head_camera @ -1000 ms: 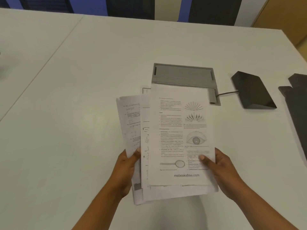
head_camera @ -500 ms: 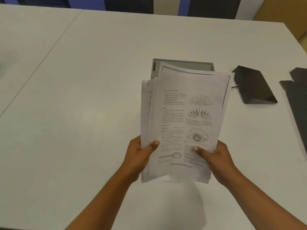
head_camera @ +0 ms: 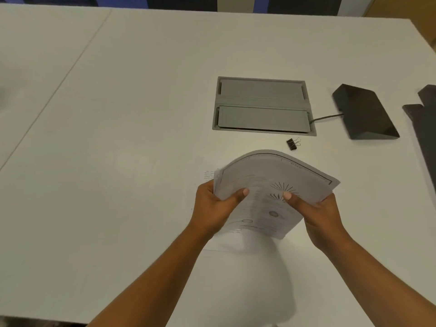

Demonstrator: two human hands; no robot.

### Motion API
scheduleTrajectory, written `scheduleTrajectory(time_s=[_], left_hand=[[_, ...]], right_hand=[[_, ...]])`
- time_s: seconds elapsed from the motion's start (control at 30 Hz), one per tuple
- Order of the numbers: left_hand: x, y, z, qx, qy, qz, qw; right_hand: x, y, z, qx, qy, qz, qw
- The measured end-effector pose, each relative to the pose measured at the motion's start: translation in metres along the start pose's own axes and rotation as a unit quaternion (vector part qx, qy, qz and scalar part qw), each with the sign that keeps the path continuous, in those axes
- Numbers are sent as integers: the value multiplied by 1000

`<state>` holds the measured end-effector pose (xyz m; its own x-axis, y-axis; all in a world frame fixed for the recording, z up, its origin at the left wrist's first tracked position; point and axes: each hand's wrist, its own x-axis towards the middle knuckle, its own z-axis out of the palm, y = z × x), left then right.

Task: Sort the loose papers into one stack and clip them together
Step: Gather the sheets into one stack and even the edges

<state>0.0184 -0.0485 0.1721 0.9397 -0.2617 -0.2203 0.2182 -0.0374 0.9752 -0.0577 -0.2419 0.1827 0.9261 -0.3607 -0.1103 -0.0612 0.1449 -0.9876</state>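
Binder clip (head_camera: 292, 144) just behind papers (head_camera: 271, 172)

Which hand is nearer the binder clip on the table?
Right. The right hand grips the paper stack at its right edge, below the binder clip; the left hand grips the left edge, farther off, down-left of the clip.

Pulled together from the loose fan of a second ago into one bundle of white printed paper sheets (head_camera: 271, 180), no longer flat or upright but bowed into an arch and tipped away, lower in view. Gripped now farther up its sides by the left hand (head_camera: 212, 208) and the right hand (head_camera: 318, 215), with both thumbs pressed on the top page nearer its middle. Laid bare in full behind: the grey recessed rectangular cable hatch (head_camera: 262, 107), and just before it a small black metal binder clip (head_camera: 292, 144), earlier hidden by the pages.
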Motion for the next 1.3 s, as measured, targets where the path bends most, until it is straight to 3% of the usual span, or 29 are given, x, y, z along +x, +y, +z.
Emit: scheduleTrajectory(time_s=[0.27, 0.5, 0.77, 1.13, 1.3], left_hand=[[-10, 20, -2, -15, 6, 103, 995], [-7, 16, -8, 16, 12, 94, 995], [-4, 18, -7, -30, -15, 125, 992], [2, -35, -13, 54, -53, -6, 997], [4, -41, -14, 71, -61, -22, 995]], right_hand=[[-5, -8, 1, 9, -10, -45, 999], [-5, -5, -1, -40, -7, -18, 999], [-2, -6, -9, -72, -12, -43, 996], [-2, 51, -22, -138, -27, 47, 989], [-2, 55, -23, -174, -16, 64, 982]])
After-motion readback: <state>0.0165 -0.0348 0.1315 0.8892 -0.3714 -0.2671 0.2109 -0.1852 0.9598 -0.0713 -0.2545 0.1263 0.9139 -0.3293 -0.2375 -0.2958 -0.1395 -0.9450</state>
